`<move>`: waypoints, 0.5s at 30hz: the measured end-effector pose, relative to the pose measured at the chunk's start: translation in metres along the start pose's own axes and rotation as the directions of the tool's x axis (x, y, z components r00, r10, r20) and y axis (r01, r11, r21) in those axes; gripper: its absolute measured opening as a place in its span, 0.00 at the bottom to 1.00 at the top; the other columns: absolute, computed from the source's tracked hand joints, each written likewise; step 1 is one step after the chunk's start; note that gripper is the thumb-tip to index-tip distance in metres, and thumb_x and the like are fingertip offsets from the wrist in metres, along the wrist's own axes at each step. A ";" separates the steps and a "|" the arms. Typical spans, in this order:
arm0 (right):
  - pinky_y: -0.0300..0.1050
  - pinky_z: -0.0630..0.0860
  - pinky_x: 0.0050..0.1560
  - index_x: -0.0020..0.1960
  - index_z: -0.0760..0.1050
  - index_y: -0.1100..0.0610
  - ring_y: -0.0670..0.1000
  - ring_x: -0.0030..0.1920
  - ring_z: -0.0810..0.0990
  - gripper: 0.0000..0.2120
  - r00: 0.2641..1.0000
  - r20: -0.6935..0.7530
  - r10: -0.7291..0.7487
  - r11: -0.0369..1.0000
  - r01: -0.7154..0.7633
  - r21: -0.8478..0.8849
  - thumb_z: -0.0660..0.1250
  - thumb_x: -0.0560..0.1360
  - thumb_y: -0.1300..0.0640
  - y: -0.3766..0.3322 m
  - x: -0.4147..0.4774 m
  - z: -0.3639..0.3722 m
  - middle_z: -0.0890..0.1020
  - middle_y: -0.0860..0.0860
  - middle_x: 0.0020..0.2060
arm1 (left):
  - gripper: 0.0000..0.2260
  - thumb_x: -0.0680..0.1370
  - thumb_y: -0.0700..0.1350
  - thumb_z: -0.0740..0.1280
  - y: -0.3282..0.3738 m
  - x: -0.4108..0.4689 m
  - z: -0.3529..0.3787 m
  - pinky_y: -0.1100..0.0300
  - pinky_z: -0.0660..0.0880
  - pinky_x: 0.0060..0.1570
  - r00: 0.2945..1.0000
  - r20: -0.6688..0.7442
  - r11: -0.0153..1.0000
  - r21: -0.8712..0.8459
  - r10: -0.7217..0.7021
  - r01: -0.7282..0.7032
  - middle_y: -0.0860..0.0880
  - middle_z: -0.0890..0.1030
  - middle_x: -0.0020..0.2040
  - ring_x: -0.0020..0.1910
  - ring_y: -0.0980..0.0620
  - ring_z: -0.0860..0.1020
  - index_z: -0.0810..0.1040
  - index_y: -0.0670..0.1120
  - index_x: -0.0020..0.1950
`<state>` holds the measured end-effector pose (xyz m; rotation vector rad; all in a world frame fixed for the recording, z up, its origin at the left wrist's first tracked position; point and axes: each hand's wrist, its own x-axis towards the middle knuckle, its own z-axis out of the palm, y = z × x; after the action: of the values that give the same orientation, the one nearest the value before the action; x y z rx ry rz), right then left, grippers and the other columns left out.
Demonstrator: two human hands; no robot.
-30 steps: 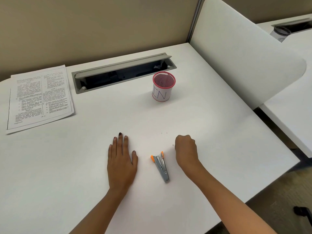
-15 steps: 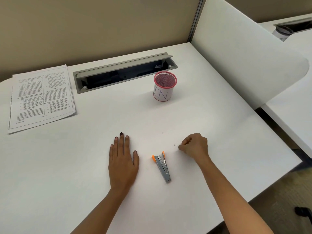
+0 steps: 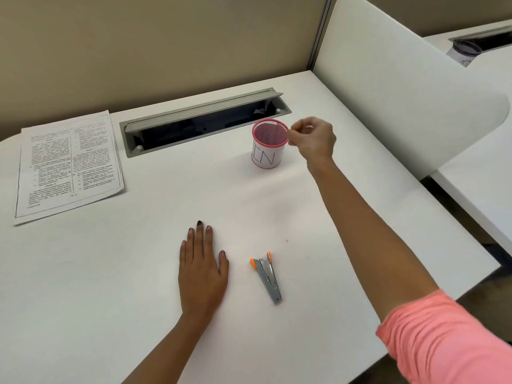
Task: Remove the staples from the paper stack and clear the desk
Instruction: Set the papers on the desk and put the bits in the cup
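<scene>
In the head view, the right hand (image 3: 313, 139) is held just beside the rim of the pink mesh cup (image 3: 270, 142), its fingers (image 3: 295, 131) pinched together, presumably on a staple too small to be made out. The left hand (image 3: 201, 270) is laid flat on the surface (image 3: 124, 273), fingers straight and close. The paper stack (image 3: 69, 164), at the far left, is judged light and floppy, best taken by an edge. The stapler (image 3: 267, 275), judged stiff, is laid near-to-far, orange tips pointing away.

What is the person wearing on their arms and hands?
The right arm has a coral-pink sleeve on its upper part. The left arm is bare in view. The left hand has dark-painted nails. The right hand shows no rings or gloves.
</scene>
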<state>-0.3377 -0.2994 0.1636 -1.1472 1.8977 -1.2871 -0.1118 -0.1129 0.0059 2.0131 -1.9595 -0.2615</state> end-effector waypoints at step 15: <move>0.43 0.77 0.42 0.41 0.81 0.61 0.53 0.40 0.80 0.12 0.859 0.070 -0.507 0.798 0.498 -0.341 0.62 0.69 0.73 0.006 0.020 0.023 0.83 0.57 0.37 | 0.26 0.79 0.51 0.52 0.000 0.001 0.000 0.52 0.52 0.76 1.000 -0.004 1.000 0.000 -0.001 0.001 0.48 0.57 0.79 0.78 0.48 0.55 0.59 0.44 0.77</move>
<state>-0.3305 -0.3264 0.1492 -1.9359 1.9609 -1.2479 -0.1115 -0.1136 0.0058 2.0136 -1.9561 -0.2571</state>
